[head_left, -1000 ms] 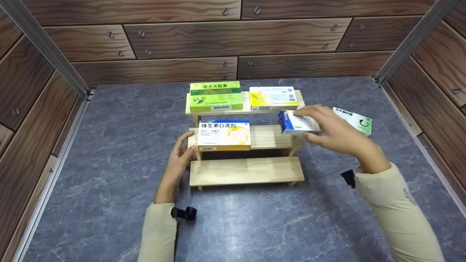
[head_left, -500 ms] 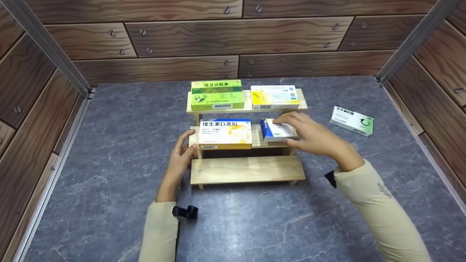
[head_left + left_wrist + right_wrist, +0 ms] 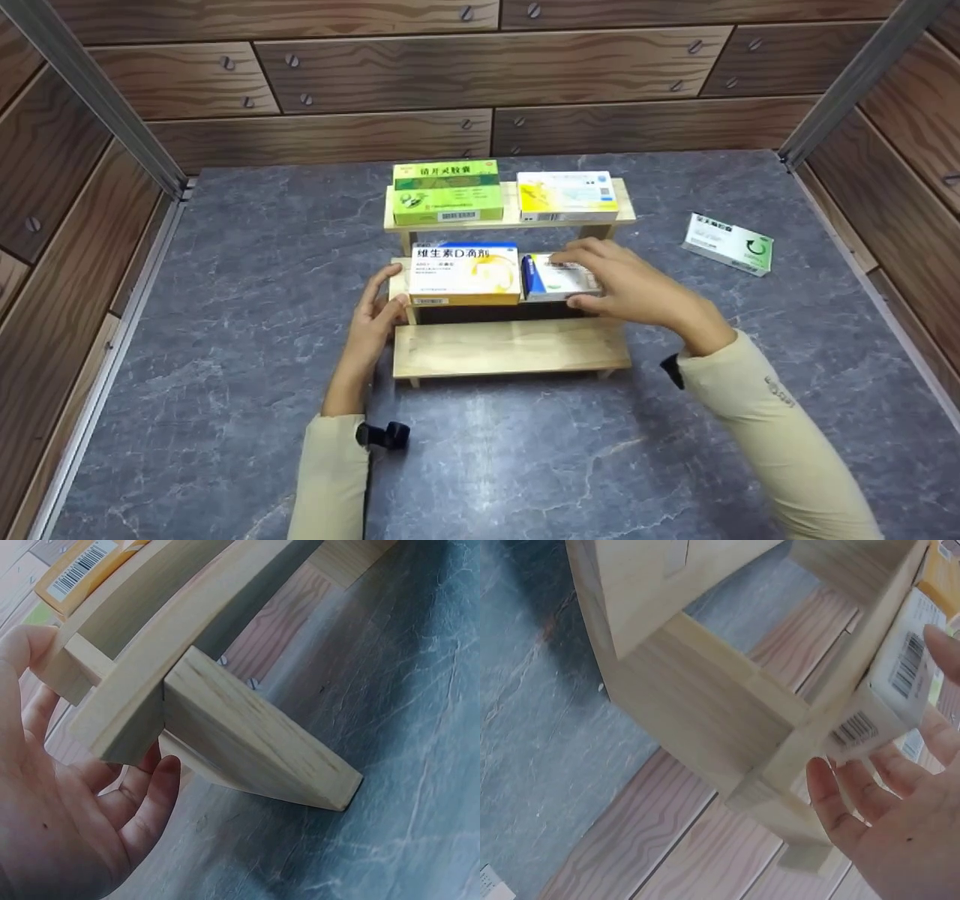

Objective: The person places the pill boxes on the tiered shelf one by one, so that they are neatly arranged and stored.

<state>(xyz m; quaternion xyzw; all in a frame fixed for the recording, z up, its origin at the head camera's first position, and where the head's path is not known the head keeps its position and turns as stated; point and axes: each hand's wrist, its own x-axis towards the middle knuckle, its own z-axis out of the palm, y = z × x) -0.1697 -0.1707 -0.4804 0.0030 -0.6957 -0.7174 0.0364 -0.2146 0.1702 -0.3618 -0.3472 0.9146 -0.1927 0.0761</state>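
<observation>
A three-tier wooden display stand (image 3: 510, 352) stands on the table. My left hand (image 3: 367, 319) grips the left end of its middle tier; in the left wrist view the fingers (image 3: 150, 806) bend about the wood. On that tier lies a white medicine box with a blue and orange edge (image 3: 465, 274). Just right of it, my right hand (image 3: 645, 289) holds a smaller white and blue medicine box (image 3: 555, 279) between thumb and fingers. In the right wrist view this box (image 3: 904, 675) sits at the tier's edge, barcodes showing.
A green medicine box (image 3: 448, 193) and a white and yellow one (image 3: 568, 196) lie on the top tier. Another white and green box (image 3: 727, 244) lies on the table to the right. Wood-patterned walls (image 3: 375, 75) surround the back and sides.
My right hand has carried the white and blue box leftward from beyond the stand's right end onto the middle tier, close to the larger box. The left hand has stayed in place.
</observation>
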